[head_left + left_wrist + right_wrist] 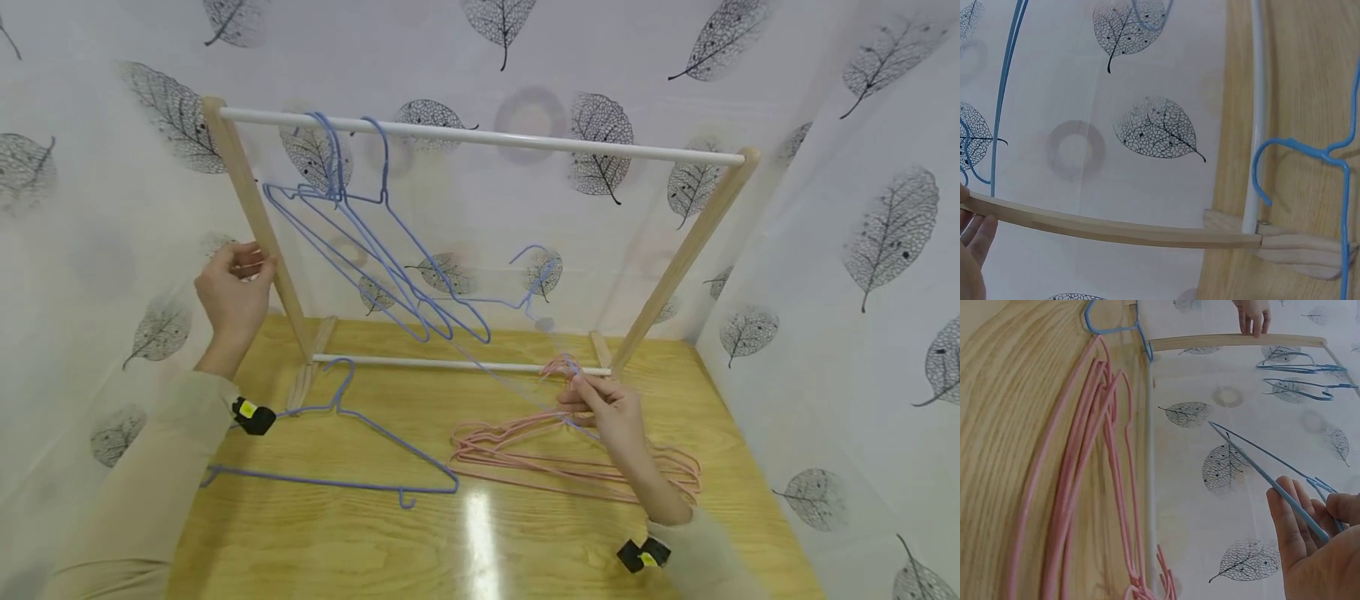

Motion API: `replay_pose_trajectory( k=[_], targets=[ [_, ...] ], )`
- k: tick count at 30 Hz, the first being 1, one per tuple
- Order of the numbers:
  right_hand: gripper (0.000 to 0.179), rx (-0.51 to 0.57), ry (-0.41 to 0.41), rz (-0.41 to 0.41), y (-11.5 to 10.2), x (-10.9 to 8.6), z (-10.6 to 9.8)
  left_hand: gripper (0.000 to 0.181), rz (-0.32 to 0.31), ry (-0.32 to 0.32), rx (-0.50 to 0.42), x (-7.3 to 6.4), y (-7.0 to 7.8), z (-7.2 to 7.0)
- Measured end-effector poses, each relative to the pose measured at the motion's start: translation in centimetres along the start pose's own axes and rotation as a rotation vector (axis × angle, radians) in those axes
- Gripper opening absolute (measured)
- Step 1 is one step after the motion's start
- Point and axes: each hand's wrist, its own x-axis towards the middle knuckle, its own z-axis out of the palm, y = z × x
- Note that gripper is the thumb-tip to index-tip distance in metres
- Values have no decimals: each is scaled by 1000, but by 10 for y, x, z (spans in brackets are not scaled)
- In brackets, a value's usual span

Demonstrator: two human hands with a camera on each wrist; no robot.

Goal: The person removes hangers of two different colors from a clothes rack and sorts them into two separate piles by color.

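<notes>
My left hand [236,287] grips the left wooden post [251,187] of a clothes rack, fingers at the post's edge. In the right wrist view my right hand [1316,544] holds a blue clothes hanger [1266,475] between thumb and fingers. The head view shows that hanger blurred, its hook [551,271] raised in front of the rack. Several blue hangers [386,275] hang from the left part of the white top rod [487,137]. Below my right hand [607,412], pink hangers [510,442] lie in a pile on the wooden table.
Another blue hanger [337,482] lies flat on the table [360,550], left of the pink pile. A white lower bar [450,364] joins the rack's feet. The right wooden post [686,254] leans outward at the top. Leaf-patterned cloth [862,350] surrounds the table.
</notes>
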Motion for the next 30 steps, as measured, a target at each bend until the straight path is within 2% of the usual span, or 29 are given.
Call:
replay_pose_trajectory(
  k=[7,17,26,30],
  targets=[
    [43,10,-83,111,20,-5,21,27,-3,2,0,1,1,1],
    [39,24,-193,106,30,-6,57,27,0,2,5,2,-1,1],
    [44,134,-323,154,34,-8,97,28,-2,4,0,3,0,1],
    [46,185,-353,209,35,-8,115,28,-8,2,6,3,-1,1]
  ],
)
